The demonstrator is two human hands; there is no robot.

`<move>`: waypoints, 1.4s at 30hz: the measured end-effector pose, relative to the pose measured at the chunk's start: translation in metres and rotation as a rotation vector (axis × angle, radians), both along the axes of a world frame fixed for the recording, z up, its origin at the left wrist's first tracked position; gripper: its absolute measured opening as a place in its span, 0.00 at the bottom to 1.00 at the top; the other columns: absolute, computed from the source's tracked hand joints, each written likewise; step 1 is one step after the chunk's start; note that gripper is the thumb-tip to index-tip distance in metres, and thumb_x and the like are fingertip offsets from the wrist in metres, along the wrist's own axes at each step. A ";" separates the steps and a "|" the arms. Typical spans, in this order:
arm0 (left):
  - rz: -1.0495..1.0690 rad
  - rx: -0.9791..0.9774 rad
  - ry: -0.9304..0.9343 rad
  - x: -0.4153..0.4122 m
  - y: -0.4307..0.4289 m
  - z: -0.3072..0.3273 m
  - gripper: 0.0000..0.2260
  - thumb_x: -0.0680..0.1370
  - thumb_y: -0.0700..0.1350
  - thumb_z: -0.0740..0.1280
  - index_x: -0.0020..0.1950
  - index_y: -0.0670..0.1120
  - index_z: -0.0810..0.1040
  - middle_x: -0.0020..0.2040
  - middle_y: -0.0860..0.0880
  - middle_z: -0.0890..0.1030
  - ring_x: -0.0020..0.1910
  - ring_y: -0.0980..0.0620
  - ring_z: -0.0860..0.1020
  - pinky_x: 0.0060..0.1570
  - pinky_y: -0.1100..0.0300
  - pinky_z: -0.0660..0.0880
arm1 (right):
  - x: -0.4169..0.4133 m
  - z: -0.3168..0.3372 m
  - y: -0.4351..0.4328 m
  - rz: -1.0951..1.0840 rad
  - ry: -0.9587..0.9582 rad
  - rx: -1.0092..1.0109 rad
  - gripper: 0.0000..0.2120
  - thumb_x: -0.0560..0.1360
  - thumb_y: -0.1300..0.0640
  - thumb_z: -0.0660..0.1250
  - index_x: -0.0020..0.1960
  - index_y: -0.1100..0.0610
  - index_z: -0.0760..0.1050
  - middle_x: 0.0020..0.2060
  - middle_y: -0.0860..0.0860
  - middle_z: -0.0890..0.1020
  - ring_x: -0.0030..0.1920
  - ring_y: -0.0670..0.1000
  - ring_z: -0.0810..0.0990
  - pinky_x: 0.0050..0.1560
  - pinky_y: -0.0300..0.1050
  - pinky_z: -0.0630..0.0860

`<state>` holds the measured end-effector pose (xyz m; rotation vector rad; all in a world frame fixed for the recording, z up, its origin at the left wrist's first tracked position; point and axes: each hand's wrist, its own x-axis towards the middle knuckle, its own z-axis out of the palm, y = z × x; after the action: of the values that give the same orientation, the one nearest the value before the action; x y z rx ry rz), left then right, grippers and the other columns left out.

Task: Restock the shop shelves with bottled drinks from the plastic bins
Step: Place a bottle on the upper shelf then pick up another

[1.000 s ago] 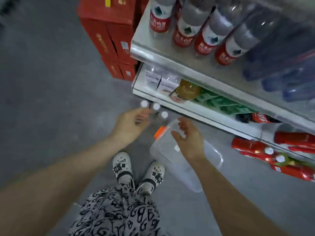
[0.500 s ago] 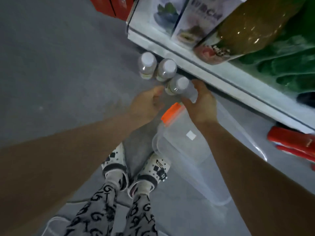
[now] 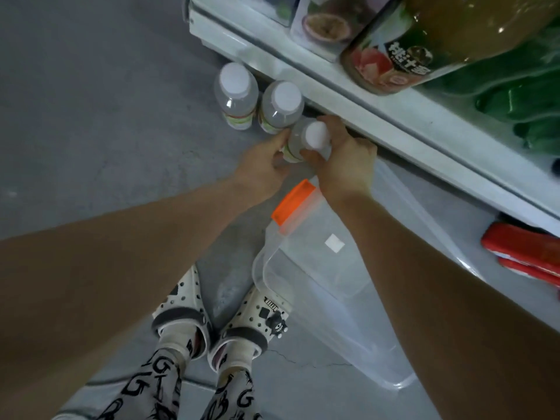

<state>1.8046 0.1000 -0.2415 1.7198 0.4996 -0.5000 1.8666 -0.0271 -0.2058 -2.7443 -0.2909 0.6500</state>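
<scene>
Three small clear bottles with white caps stand on the grey floor by the shelf's foot. My right hand [image 3: 345,159] is wrapped around the nearest bottle [image 3: 306,139], thumb at its front. My left hand [image 3: 266,165] touches the same bottle's lower left side with its fingertips. The other two bottles, one [image 3: 235,95] and its neighbour [image 3: 281,106], stand untouched just behind it. A clear plastic bin [image 3: 333,298] with an orange latch [image 3: 292,203] lies below my right wrist, nothing visible inside it.
The white shelf edge [image 3: 378,116] runs diagonally above my hands, carrying a large amber drink bottle [image 3: 424,47], cartons and green bottles [image 3: 521,104]. Red bottles [image 3: 524,250] lie on the lowest shelf at right. My feet in white clogs [image 3: 218,322] stand beside the bin.
The view has dropped closer to the floor. My right hand has closed around the nearest bottle and my left hand has come up against its side.
</scene>
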 end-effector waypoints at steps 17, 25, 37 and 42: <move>-0.101 -0.080 0.041 -0.030 0.048 0.079 0.31 0.73 0.32 0.73 0.74 0.45 0.67 0.66 0.50 0.76 0.59 0.66 0.75 0.59 0.74 0.69 | -0.015 0.080 0.002 -0.339 0.367 0.591 0.22 0.69 0.44 0.73 0.59 0.52 0.77 0.52 0.47 0.84 0.54 0.48 0.83 0.58 0.59 0.80; -0.124 -0.111 0.064 -0.053 0.058 0.186 0.32 0.70 0.35 0.77 0.72 0.46 0.71 0.60 0.48 0.81 0.56 0.55 0.80 0.56 0.70 0.74 | -0.038 0.174 0.013 -0.433 0.465 0.644 0.19 0.68 0.37 0.72 0.55 0.44 0.78 0.47 0.43 0.84 0.54 0.53 0.83 0.56 0.62 0.81; -0.133 -0.119 -0.017 -0.087 0.051 0.390 0.34 0.65 0.55 0.79 0.69 0.57 0.72 0.54 0.55 0.84 0.52 0.57 0.83 0.60 0.50 0.78 | -0.072 0.386 0.008 -0.490 0.448 0.711 0.20 0.67 0.41 0.77 0.53 0.49 0.80 0.47 0.48 0.85 0.51 0.51 0.84 0.54 0.58 0.82; -0.133 -0.036 -0.068 -0.092 0.046 0.477 0.33 0.60 0.65 0.75 0.64 0.59 0.75 0.49 0.57 0.85 0.48 0.57 0.83 0.56 0.54 0.79 | -0.084 0.476 0.004 -0.435 0.436 0.754 0.26 0.69 0.61 0.80 0.61 0.58 0.73 0.52 0.50 0.82 0.45 0.42 0.83 0.45 0.38 0.80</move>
<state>1.7127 0.1463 0.2357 1.7371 0.3268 -0.5400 1.7825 -0.0230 0.2703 -1.8083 0.1425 0.7865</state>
